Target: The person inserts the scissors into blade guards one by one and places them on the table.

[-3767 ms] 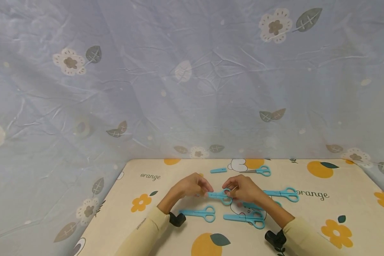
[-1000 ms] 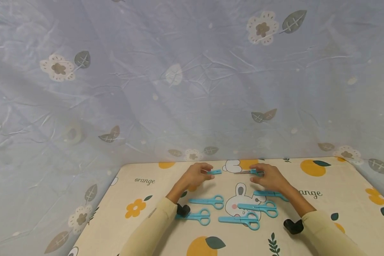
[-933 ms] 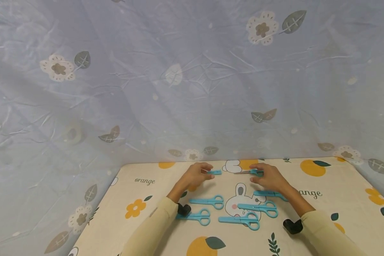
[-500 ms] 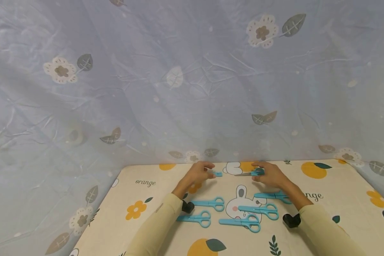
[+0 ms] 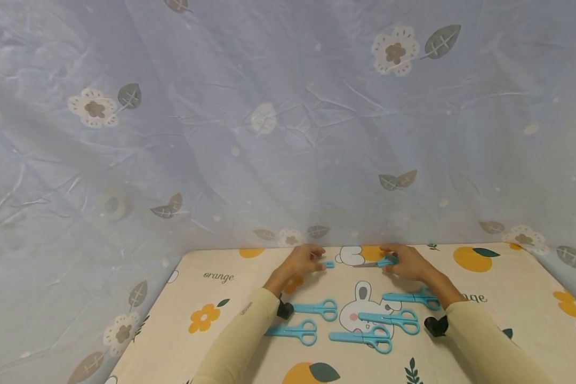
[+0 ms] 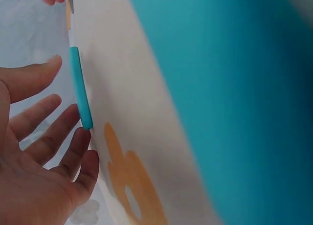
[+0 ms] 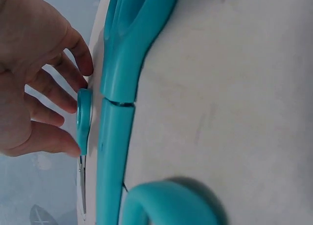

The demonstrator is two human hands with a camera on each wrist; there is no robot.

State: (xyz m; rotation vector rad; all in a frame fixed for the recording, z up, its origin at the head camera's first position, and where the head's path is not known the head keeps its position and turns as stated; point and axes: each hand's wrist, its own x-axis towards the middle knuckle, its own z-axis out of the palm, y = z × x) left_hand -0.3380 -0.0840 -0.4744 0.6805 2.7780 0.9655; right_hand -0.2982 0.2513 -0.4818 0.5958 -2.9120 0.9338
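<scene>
My left hand [image 5: 303, 261] is over the far part of the table, around a small light-blue blade cover [image 6: 80, 88]. Its thumb stands apart from the cover in the left wrist view, the other fingers loosely bent at the cover's far side. Opposite, my right hand [image 5: 407, 262] reaches to the blue handle [image 7: 84, 120] of uncovered scissors. Their bare metal blades [image 5: 365, 264] point left toward the cover. In the right wrist view the thumb tip is right at the handle's blade end, with the other fingers spread loosely beyond it.
Several covered blue scissors lie nearer the body: one pair [image 5: 293, 332] at front left, another [image 5: 352, 337] in front centre, others [image 5: 384, 318] under the right forearm. A flower-printed curtain [image 5: 288, 160] rises behind the patterned table covering [image 5: 249, 341].
Since the oldest frame, the covered scissors both hands held have been laid down, and the hands have moved to the far cover and bare scissors. Over the last second only slight hand shifts show.
</scene>
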